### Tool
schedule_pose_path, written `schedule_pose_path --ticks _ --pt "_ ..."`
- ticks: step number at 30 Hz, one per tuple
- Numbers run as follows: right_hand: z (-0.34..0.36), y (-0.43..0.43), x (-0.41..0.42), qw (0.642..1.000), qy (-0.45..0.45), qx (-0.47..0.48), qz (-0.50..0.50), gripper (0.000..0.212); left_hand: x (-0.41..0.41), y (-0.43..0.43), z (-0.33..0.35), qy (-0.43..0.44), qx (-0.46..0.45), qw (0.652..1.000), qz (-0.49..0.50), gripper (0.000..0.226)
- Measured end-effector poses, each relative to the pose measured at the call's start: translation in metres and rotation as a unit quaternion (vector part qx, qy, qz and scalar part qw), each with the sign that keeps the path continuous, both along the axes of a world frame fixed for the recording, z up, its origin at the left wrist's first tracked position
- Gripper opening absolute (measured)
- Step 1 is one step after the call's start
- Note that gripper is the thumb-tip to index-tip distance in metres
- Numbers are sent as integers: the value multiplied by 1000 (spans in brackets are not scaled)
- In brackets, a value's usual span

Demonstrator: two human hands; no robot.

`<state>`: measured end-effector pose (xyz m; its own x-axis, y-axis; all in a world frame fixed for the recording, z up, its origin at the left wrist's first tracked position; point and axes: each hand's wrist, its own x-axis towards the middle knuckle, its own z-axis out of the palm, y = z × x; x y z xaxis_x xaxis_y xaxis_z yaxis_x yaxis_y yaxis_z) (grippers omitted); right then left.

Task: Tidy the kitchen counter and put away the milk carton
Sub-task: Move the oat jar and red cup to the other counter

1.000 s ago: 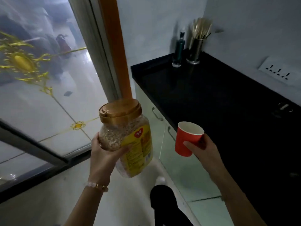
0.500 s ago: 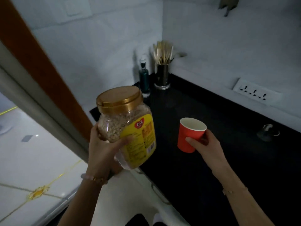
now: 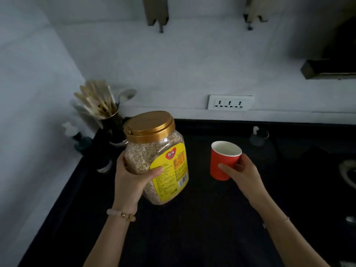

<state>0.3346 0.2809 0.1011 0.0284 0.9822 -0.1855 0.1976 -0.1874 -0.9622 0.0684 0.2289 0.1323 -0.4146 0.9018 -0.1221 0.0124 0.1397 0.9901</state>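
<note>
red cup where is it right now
Head view, right of centre: the right hand holds the red cup over the black counter, right of the oat jar.

Left hand point(image 3: 133, 182), right hand point(image 3: 243, 175), both curled.

One label to read
The jar point(image 3: 146, 151) wears a yellow label point(image 3: 173, 171): a red heart point(image 3: 171, 153) with white characters 每味 (finer print illegible) and a barcode point(image 3: 183, 178).

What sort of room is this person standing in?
Probably a home kitchen: a black countertop along a white wall, a metal holder of wooden chopsticks in its corner, and a gold-lidded clear jar of grain in the left hand, a red paper cup in the right hand.
</note>
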Motion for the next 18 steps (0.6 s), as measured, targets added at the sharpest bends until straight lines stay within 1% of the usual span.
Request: schedule_pose_path --ticks 5,8,18 --pt "-10 22 -12 998 -9 -5 -66 60 -14 62 -17 -4 -3 997 -73 113" --pt "-17 38 -21 996 -16 -15 -86 61 -21 88 -28 6 1 995 -98 114" --pt "-49 87 -44 996 -32 -32 -74 67 -41 151 -60 -9 5 992 -127 110"
